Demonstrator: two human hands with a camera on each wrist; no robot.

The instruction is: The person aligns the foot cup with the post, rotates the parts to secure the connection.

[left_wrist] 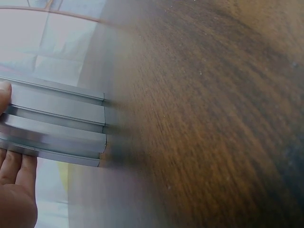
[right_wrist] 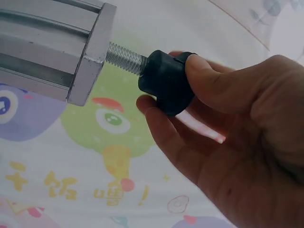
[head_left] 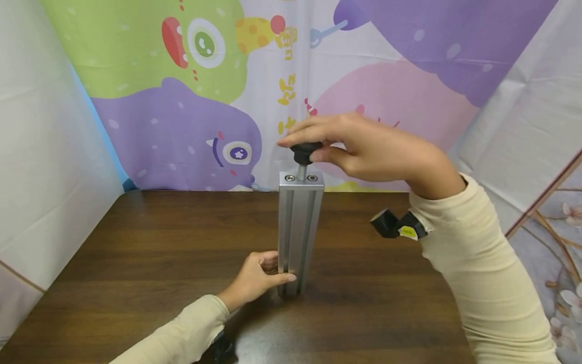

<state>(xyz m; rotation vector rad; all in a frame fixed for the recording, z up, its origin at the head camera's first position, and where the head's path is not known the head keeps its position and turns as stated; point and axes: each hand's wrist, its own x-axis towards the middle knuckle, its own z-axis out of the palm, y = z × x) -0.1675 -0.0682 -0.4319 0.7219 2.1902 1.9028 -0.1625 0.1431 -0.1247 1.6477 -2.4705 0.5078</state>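
A silver aluminium profile (head_left: 300,227) stands upright on the wooden table (head_left: 173,237), grooves running down its sides. From its top plate rises a threaded stud (right_wrist: 126,58) carrying a black knob (right_wrist: 166,80). My right hand (head_left: 364,146) pinches that knob between thumb and fingers from above. Lower down, near the foot of the profile, my left hand (head_left: 254,280) grips it, thumb across the near face and fingers on the left side. In the left wrist view the profile's bottom end meets the table. Two screws flank the stud on the top plate.
Behind the table hangs a printed cloth (head_left: 218,121) with cartoon creatures. White cloth walls (head_left: 36,151) close in both sides. Each sleeve has a black wrist device; the one at the right sleeve (head_left: 400,225) bears a yellow label.
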